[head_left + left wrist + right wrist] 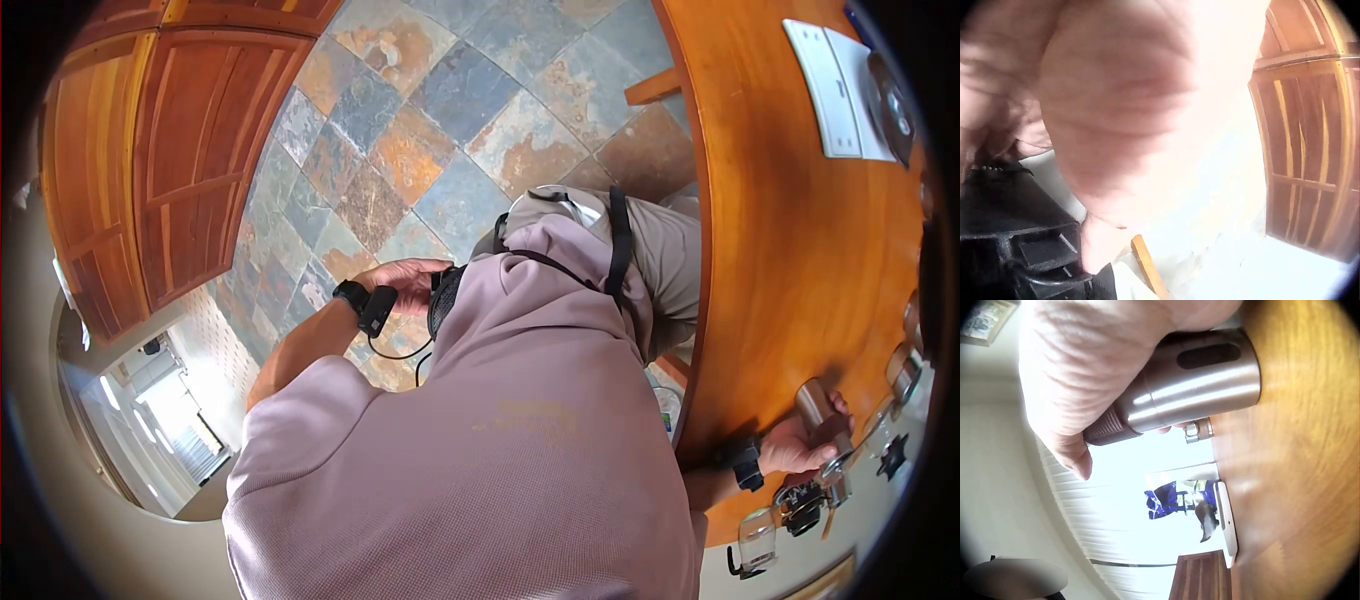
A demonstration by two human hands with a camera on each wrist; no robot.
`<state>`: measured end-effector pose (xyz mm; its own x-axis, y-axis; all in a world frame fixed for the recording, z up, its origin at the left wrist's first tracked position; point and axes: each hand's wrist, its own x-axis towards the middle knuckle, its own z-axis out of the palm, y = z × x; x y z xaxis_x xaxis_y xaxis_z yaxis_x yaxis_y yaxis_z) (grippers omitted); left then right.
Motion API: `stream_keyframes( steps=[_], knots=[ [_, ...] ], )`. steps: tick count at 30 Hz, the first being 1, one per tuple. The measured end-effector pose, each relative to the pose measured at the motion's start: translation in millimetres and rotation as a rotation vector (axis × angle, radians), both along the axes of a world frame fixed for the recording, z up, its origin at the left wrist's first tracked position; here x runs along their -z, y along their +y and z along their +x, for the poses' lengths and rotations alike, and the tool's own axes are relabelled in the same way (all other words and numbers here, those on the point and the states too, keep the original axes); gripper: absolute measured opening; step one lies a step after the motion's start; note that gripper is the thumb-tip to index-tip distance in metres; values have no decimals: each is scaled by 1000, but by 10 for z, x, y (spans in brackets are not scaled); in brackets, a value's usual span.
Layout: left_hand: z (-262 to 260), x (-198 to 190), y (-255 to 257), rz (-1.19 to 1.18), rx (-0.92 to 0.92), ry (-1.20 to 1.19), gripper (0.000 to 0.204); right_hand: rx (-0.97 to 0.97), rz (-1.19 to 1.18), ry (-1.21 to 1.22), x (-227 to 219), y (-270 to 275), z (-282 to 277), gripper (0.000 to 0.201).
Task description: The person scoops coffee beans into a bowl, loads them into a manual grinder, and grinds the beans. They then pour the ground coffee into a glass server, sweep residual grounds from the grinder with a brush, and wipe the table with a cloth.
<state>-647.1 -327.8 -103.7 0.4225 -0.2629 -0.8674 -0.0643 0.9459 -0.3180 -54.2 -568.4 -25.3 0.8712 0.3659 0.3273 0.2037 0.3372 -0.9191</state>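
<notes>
My right hand (pixel 795 447) grips a brushed-steel hand coffee grinder (pixel 818 405) at the near end of the wooden table. In the right wrist view, the grinder (pixel 1200 378) shows a dark oval window and a ribbed brown section under my thumb. Its flat end is at the tabletop (pixel 1297 462). My left hand (pixel 408 287) is down at my waist, against a black device (pixel 445 300) with a cable. Close up in the left wrist view, the palm fills much of the picture beside the black device (pixel 1016 219), and the fingers are partly hidden.
Near the right hand stand a glass mug (pixel 757 540), a black-topped item (pixel 802 508) and a dark star-shaped piece (pixel 893 456). Farther along the table lies a white flat board (pixel 825 90). A blue bag (pixel 1166 500) stands beyond the grinder. Wooden cabinets (pixel 200 150) line the left.
</notes>
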Motion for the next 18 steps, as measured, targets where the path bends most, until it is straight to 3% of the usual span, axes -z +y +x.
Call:
stream_keyframes(
  steps=[6,8,9,10,12,13,14,16,17,18],
  knots=[
    [-4,-110,14,87,106,41,29,-14,-7,-24,-19,-26,28,58],
    [-230,176,-88,203,392,-30,31,12,-72,-51,-33,28,0,58],
    [-251,314,-206,258,437,-114,28,9,-78,-56,-67,16,-5,58],
    [-85,175,-229,263,434,-113,28,19,-83,-64,-56,43,-15,59],
    [217,-99,-345,375,258,-8,31,29,-96,-74,-67,36,-25,60],
    [-396,683,-582,966,971,-261,38,35,-106,-83,-71,34,-23,60],
    [-167,408,-484,972,971,-258,38,40,-110,-92,-52,58,-20,61],
    [334,-236,-461,1107,897,222,42,34,-121,-98,-59,22,13,62],
    [281,-203,-494,1381,1129,383,41,34,-120,-102,-41,40,7,63],
    [239,-167,-476,1383,1126,388,41,29,-117,-102,-31,57,6,63]
  ],
)
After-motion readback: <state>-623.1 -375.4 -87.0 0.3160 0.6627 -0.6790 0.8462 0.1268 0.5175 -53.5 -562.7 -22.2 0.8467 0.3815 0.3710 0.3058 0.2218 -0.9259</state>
